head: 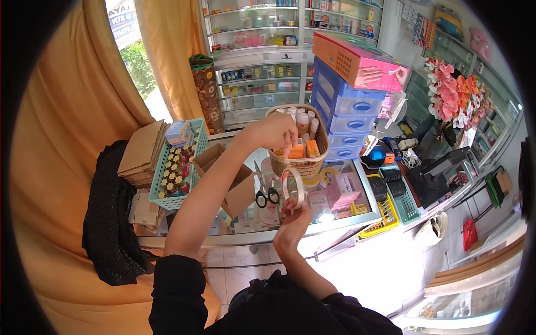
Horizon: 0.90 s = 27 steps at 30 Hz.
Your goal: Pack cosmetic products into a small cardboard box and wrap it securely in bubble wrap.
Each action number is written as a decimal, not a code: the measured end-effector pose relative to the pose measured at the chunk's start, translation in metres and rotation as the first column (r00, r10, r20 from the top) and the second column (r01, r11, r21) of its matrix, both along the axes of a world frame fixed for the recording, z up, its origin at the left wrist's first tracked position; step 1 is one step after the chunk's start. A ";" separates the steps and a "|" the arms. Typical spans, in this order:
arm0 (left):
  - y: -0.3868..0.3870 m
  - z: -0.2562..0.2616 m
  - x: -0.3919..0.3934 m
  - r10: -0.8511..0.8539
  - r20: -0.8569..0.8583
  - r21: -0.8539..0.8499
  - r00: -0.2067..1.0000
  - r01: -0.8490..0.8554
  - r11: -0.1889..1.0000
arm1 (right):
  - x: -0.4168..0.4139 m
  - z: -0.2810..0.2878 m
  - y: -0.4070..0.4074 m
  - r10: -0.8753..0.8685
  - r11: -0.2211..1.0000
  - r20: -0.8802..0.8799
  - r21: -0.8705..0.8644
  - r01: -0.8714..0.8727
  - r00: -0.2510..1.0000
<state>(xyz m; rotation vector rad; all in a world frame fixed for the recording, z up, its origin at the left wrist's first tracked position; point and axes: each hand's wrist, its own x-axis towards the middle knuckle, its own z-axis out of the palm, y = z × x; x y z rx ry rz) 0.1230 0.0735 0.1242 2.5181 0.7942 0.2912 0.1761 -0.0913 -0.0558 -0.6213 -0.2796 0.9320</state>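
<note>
In my right hand (pixel 294 224) a roll of tape (pixel 300 188) stands on edge, gripped at its lower rim above the glass counter (pixel 259 238). My left hand (pixel 278 130) hangs over a tan woven plastic basket (pixel 299 168), fingers bent downward. Whether the fingertips hold anything is unclear. White-capped bottles (pixel 302 122) and orange boxes (pixel 312 148) fill the basket. Black-handled scissors (pixel 266 197) lie on the glass, left of the roll. An open cardboard box (pixel 239 193) sits partly behind my left forearm.
A green plastic basket (pixel 171 203) and stacked flat cardboard (pixel 142 150) occupy the counter's left. Blue drawers (pixel 345 125) carry a pink box (pixel 360 63). Pink cards (pixel 345 201) lie near the right edge. Farther right are a yellow basket (pixel 387 217) and a flower arrangement (pixel 452 96).
</note>
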 end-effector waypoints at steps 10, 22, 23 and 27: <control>0.017 -0.022 0.012 -0.105 -0.160 -0.053 0.982 0.097 0.994 | -0.003 -0.010 -0.007 0.031 0.993 0.402 -0.115 0.017 0.915; 0.006 -0.031 0.007 -0.021 0.052 -0.016 0.998 0.022 1.000 | -0.004 -0.010 -0.008 0.063 0.995 0.380 -0.097 -0.028 0.923; 0.003 -0.030 0.009 0.006 0.063 -0.041 0.998 -0.003 0.999 | -0.003 -0.010 -0.008 0.073 0.994 0.387 -0.103 -0.035 0.919; -0.005 -0.028 0.011 0.078 0.079 -0.166 0.994 -0.064 0.984 | -0.002 -0.007 -0.009 0.061 0.996 0.350 -0.084 -0.033 0.935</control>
